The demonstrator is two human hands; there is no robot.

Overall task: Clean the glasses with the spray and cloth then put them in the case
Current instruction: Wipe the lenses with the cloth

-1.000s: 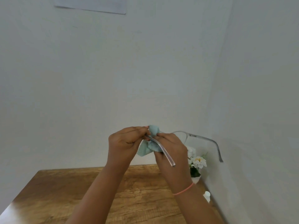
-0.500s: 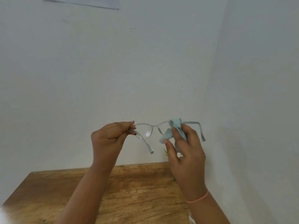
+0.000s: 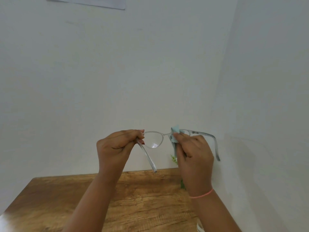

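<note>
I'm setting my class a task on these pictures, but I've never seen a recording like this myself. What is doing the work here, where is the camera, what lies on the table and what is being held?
No machine here: a person works with two bare hands. The one camera sits on the person's head, looking forward and down, so the arms reach in from the bottom edge. The left hand pinches one corner of a pair of clear-framed glasses, held up in front of a white wall. The right hand, with a pink band on its wrist, grips a pale blue cloth against the other lens. Below is a wooden table; a few green leaves show behind the right hand. No spray or case is in view.
</note>
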